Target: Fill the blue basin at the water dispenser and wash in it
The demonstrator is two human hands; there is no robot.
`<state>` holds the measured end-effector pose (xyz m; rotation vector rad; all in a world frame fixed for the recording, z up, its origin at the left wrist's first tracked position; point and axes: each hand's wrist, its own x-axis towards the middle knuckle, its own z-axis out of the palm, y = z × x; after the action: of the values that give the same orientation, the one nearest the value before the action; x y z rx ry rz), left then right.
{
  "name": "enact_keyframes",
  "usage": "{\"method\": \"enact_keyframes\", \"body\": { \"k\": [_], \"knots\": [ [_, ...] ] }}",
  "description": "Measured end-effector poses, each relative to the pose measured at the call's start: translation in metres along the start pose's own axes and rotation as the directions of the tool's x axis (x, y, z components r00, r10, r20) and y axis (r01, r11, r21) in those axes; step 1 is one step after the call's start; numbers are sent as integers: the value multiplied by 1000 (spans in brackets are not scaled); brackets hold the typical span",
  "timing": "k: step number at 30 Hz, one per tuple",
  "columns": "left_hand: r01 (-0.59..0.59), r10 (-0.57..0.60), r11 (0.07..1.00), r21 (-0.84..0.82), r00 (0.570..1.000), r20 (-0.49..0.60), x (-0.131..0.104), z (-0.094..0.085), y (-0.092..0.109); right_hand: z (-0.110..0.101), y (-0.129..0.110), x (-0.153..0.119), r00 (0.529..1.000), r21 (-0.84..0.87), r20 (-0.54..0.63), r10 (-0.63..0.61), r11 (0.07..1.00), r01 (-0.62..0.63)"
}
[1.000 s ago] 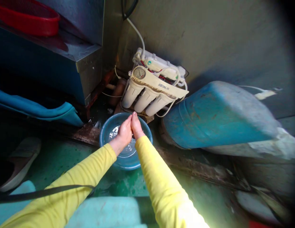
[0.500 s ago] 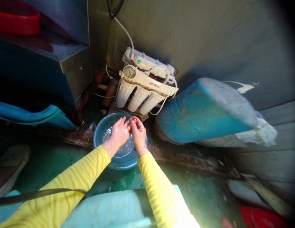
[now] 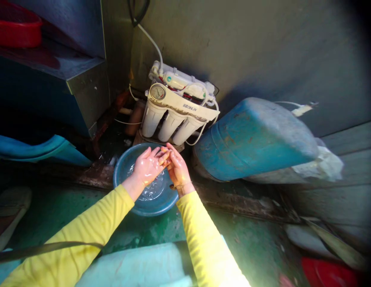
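Note:
Over a blue basin point(image 3: 149, 212) on the floor, both of my hands are wet and shiny. My left hand point(image 3: 147, 167) has its palm turned up and its fingers stretched out to the right. Wrapped round the ends of those fingers is my right hand point(image 3: 178, 169), its thumb side facing up. A thin band circles the right wrist. Rippling water point(image 3: 151, 192) lies in the basin below, apart from the hands. Yellow sleeves cover both forearms.
Behind the basin stands a white water filter unit point(image 3: 185, 103) with a gauge and tubes. A blue barrel point(image 3: 251, 139) leans at the right. A metal counter point(image 3: 86, 91) bears a red basin point(image 3: 18, 34) at the left. The green floor point(image 3: 152, 233) is wet.
The right hand has turned and its fingers have slid along the left fingers, now wrapping them more. The left palm shows more openly. The view has shifted slightly to the right.

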<state>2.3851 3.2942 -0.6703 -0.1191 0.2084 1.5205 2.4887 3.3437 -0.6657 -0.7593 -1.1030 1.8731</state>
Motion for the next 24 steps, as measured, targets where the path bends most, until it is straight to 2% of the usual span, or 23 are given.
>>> {"method": "enact_keyframes", "body": {
  "k": [3,7,9,15,18,21,24],
  "knots": [
    [30,-29,999,-41,999,28,-2,6,10,5,-8,-3,995,-61,94,-43,997,49],
    [85,-83,993,-80,996,30,-3,6,6,9,-4,-3,988,-222,-22,-153,964,145],
    [101,-100,991,-85,995,11,-4,7,1,11,1,-2,979,-217,-93,-181,963,157],
    [85,-86,995,-57,996,-20,-5,8,-11,18,4,-3,971,-37,-209,-117,993,111],
    [72,-73,997,-27,996,-44,-3,1,-12,18,2,-1,975,29,-223,-23,999,30],
    [89,-89,996,-1,993,-75,-2,-3,-9,14,0,0,972,55,-225,68,997,-57],
    [74,-77,996,-46,994,-82,-2,0,-1,13,-2,-3,989,18,-143,49,999,-46]
  ]
}}
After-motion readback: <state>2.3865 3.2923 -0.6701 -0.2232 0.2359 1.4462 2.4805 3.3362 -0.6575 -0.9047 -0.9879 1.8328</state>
